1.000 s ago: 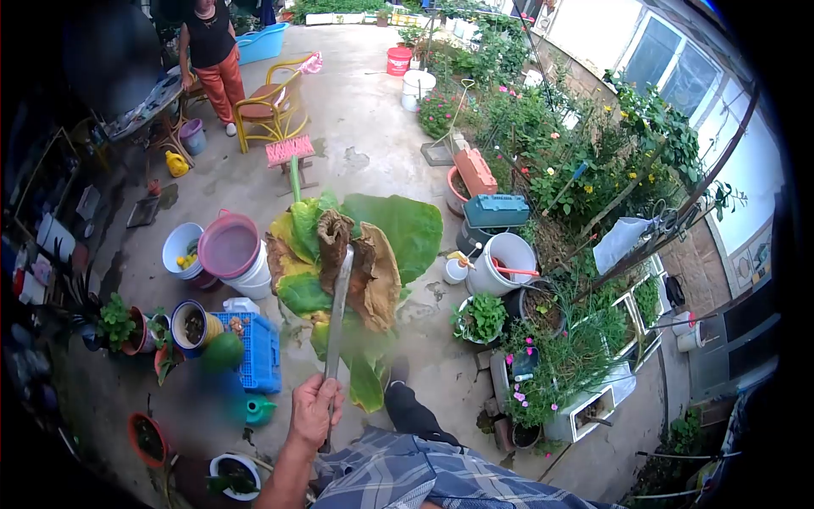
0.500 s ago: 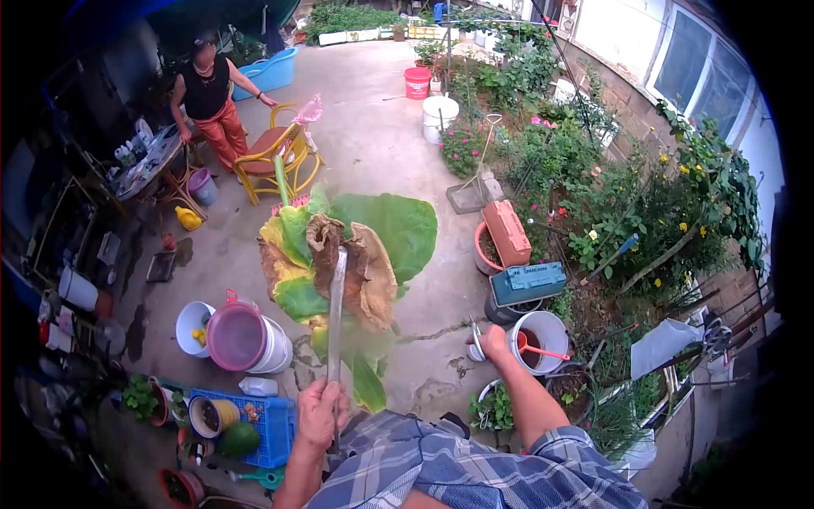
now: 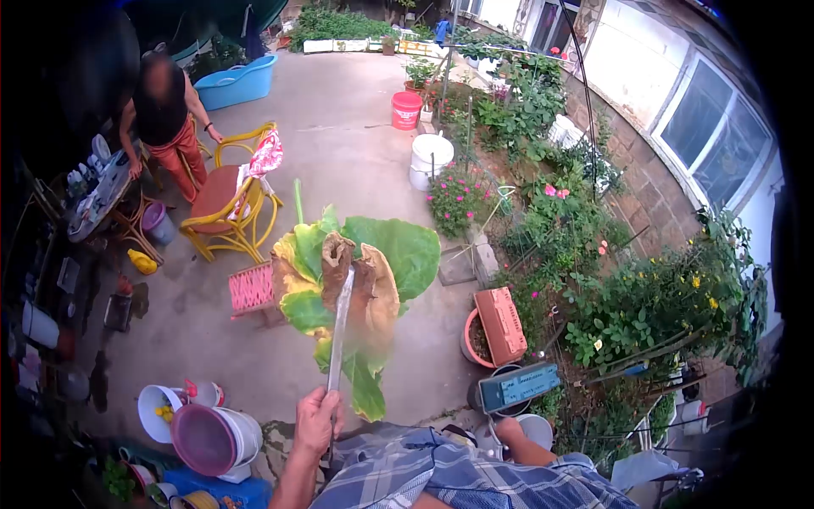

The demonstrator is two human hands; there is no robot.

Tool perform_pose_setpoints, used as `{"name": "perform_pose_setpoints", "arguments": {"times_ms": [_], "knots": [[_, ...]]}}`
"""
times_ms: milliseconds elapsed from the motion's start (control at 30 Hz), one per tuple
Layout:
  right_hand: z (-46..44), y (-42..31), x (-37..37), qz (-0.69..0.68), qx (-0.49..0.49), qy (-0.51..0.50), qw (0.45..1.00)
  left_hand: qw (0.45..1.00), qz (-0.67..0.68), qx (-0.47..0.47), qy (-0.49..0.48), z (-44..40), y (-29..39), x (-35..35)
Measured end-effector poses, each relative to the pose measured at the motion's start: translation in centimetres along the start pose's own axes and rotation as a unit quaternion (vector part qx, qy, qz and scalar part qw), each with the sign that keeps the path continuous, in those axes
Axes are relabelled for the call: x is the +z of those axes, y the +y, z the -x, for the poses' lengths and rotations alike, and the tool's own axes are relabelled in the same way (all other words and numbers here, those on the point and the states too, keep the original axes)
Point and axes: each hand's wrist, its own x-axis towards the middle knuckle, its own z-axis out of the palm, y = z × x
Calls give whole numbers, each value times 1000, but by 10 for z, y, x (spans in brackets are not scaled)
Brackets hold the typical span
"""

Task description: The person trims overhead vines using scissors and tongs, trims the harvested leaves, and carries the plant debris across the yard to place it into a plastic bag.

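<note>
A long, flat greyish stick [image 3: 341, 335] rises from my left hand [image 3: 317, 422], whose fingers are wrapped round its lower end. Bunched at its upper end are large leaves: a broad green leaf [image 3: 398, 254], a yellowed one [image 3: 294, 270] and a curled, dry brown one [image 3: 381, 293]. My right hand [image 3: 510, 432] is low at the right, beside a light-coloured bucket [image 3: 536, 430]; its fingers are mostly hidden, and what it holds cannot be made out.
Ahead on the left a person [image 3: 161, 110] stands by a yellow-framed chair [image 3: 222, 199] and a cluttered table [image 3: 102, 199]. A pink-topped stool [image 3: 252, 290] is nearer. Buckets [image 3: 203, 439] stand at the lower left. Planters [image 3: 500, 327] and flower beds line the right.
The view has moved forward, with the chair and stool now closer. My right hand came into view and has shifted lower. The leaves stay at the stick's end in my left hand.
</note>
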Motion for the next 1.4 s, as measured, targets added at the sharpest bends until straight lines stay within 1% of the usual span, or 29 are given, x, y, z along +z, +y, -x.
{"name": "perform_pose_setpoints", "arguments": {"times_ms": [33, 67, 100, 167, 267, 333, 367, 400, 433, 500, 567, 600, 667, 700, 733, 800, 833, 867, 900, 933, 1033, 1067, 1100, 1200, 1233, 1267, 1300, 1367, 1400], "knots": [[2, 24, 16, 13, 61, -80, 995, 1000, -9, -1, -12, -37, 19, 11], [11, 24, -1, 4, 105, -114, 988, 1000, -20, 4, -22, -77, 40, 22], [16, 24, -15, -14, 143, -130, 981, 999, -26, 10, -44, -112, 60, 33], [18, 2, -54, -59, 195, -138, 969, 996, -49, 13, -72, -180, 92, 56], [-28, -44, -99, -101, 217, -138, 961, 992, -73, 1, -104, -272, 119, 89], [-79, -82, -129, -111, 213, -141, 960, 990, -73, -15, -119, -342, 126, 106], [-107, -103, -144, -118, 210, -143, 960, 989, -79, -6, -126, -377, 128, 115], [-139, -124, -160, -121, 203, -144, 961, 989, -84, -11, -119, -410, 137, 126], [-178, -135, -168, -122, 186, -144, 964, 990, -93, -13, -107, -425, 138, 142], [-256, -180, -209, -118, 154, -143, 971, 991, -92, -18, -92, -487, 171, 170], [-337, -238, -258, -114, 116, -134, 977, 993, -83, -28, -80, -544, 212, 184], [-386, -274, -289, -110, 88, -117, 983, 993, -87, -14, -72, -571, 230, 186], [-483, -355, -359, -106, 7, -38, 994, 995, -82, 23, -55, -625, 259, 186], [-512, -368, -369, -73, -94, 69, 990, 996, -66, 23, -49, -651, 265, 188], [-559, -462, -477, -73, -145, 123, 979, 997, -58, 38, -21, -672, 271, 187], [-581, -574, -606, -74, -193, 174, 963, 996, -44, 69, 35, -706, 285, 171], [-606, -619, -648, -119, -226, 168, 952, 995, -28, 72, 65, -725, 292, 165], [-569, -671, -710, -141, -230, 184, 945, 993, -18, 68, 90, -742, 297, 157], [-564, -710, -750, -190, -247, 144, 939, 991, -9, 66, 115, -762, 302, 147], [-572, -746, -773, -239, -260, 103, 930, 989, 1, 60, 137, -787, 308, 128], [-696, -807, -762, -284, -309, 170, 892, 982, 34, 54, 179, -869, 324, 105], [-692, -819, -771, -217, -259, 152, 929, 979, 51, 48, 193, -898, 336, 97], [-747, -816, -743, -151, -209, 165, 952, 979, 47, 52, 193, -933, 346, 88], [-808, -756, -663, -26, -85, 115, 989, 986, 51, 42, 153, -1047, 398, 67], [-786, -739, -663, 28, -62, -7, 998, 989, 47, 40, 136, -1082, 419, 67], [-804, -710, -642, 113, -52, -120, 985, 991, 40, 45, 115, -1123, 440, 69], [-796, -703, -643, 112, 1, -160, 981, 993, 34, 51, 98, -1160, 459, 72], [-762, -738, -695, 31, 99, -154, 983, 996, 16, 51, 70, -1225, 495, 80], [-758, -757, -718, 6, 124, -149, 981, 997, 5, 46, 54, -1258, 510, 82]]}}
